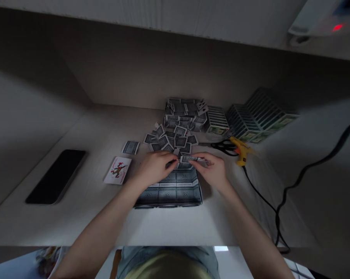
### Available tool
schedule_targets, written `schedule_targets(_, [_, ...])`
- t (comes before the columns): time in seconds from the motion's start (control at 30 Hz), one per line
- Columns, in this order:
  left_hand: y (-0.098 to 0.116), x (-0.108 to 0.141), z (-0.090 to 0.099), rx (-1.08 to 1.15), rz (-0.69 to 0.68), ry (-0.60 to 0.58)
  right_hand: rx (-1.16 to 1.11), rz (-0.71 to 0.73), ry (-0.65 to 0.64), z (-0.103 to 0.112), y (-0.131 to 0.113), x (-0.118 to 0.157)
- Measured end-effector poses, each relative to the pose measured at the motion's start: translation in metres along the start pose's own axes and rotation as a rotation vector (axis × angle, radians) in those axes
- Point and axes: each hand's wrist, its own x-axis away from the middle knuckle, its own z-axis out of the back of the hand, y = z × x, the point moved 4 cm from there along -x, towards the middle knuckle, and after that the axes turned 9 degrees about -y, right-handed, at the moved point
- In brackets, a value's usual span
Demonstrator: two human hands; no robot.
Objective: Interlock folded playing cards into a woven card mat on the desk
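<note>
A dark-backed playing card [192, 159] sits pinched between the left hand [154, 168] and right hand [208, 171], both grips pressed together, above a card panel [167, 190] on the pale table [169, 228] near a black phone [55, 176].

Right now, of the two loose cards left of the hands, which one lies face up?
The joker card, the lower of the two, shows its colourful jester picture. The other card shows only its dark patterned back.
</note>
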Motion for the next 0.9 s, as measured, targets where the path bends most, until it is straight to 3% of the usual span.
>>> schedule_targets(0.27, [-0.002,0.000,-0.005,-0.042,0.028,-0.108,0.079,0.053,-0.212,0.001,-0.010,-0.013])
schedule_targets(0.53, [-0.005,-0.002,-0.007,-0.019,0.085,-0.165,0.067,0.055,-0.155,-0.005,-0.006,-0.018])
schedule_targets(0.7, [-0.006,-0.002,-0.008,-0.011,0.084,-0.165,0.053,-0.014,-0.147,-0.008,0.000,-0.017])
schedule_targets(0.9, [-0.006,-0.002,-0.008,-0.020,0.071,-0.149,0.266,0.177,-0.498,0.007,-0.020,-0.024])
